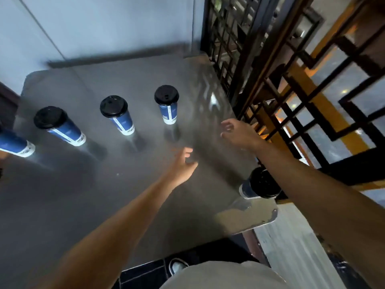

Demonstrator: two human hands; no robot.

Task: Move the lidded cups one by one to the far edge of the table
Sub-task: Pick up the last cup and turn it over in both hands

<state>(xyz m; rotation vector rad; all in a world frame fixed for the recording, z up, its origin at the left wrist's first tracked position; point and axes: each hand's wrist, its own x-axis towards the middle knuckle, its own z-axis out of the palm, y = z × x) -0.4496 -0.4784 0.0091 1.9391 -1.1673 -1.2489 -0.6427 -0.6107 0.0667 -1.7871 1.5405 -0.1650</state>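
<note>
1. Head view: both my hands are empty, fingers loose and spread; left hand [183,163] and right hand [235,132] hover over the table [104,205].
2. Remaining lidded cup [260,183] stands at the near right edge, under my right forearm.
3. Risk: forearm clips it, tall cup tips off.
4. Its long axis is vertical, lid up.

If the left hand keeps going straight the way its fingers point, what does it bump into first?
Probably nothing soon. The left hand points up-right over bare table, passing right of the nearest cup. Beyond that is the wooden lattice, though depth is unclear.
</note>
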